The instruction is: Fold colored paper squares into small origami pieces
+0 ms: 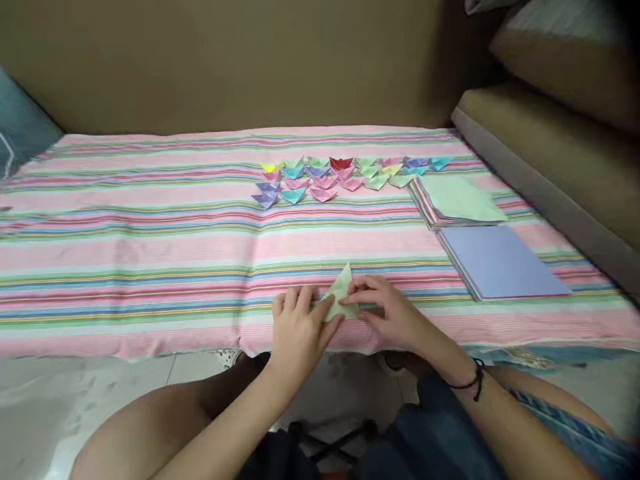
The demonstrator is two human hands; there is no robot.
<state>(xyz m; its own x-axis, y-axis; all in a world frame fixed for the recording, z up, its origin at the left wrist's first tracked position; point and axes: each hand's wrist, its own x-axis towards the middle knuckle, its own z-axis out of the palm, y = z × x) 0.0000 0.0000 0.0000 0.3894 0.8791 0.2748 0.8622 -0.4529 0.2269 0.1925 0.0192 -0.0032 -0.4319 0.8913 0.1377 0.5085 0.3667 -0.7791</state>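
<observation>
One green paper (343, 283), edges partly hidden under left hand (299, 327), right hand (391, 310).

On the cloth (125, 253), paper boats (326, 182) behind the sheet (343, 283), paper stacks (503, 260) to its right.

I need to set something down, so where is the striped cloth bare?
Widest is the striped cloth left of the paper boats and left hand. Another patch lies between the boats and the held green paper. Crowded: the boats' rows, and at right the mint-topped stack and lavender-topped stack.
</observation>
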